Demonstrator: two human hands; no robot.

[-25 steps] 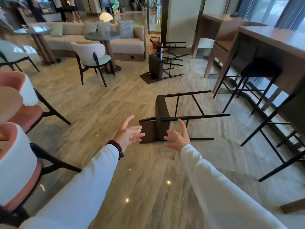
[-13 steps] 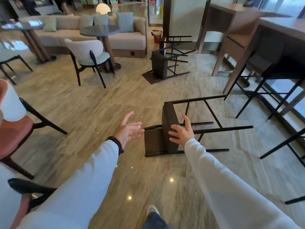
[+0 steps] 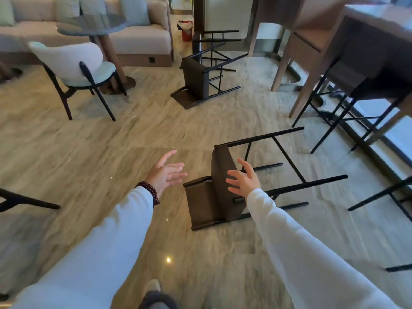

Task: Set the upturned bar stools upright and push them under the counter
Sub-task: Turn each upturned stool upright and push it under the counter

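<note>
A dark brown bar stool (image 3: 219, 197) lies tipped on the floor just ahead of me, its backrest flat on the floor and its black metal legs pointing right. My right hand (image 3: 244, 179) hovers over its seat with fingers spread, holding nothing. My left hand (image 3: 166, 173), with a bead bracelet at the wrist, is open in the air left of the stool. A second tipped stool (image 3: 197, 79) lies farther back, with a third one (image 3: 198, 39) behind it. The wooden counter (image 3: 365, 23) runs along the right.
Upright black-legged stools (image 3: 365, 85) stand under the counter at right. A white chair (image 3: 73, 63), a round table (image 3: 93, 25) and a sofa (image 3: 138, 36) fill the back left. A red bin (image 3: 186, 32) sits by a pillar. My shoe (image 3: 153, 286) shows at the bottom.
I have stepped closer to the nearest stool. Both hands have reached forward toward it, the right one now over the seat. Neither hand has taken hold of anything.
</note>
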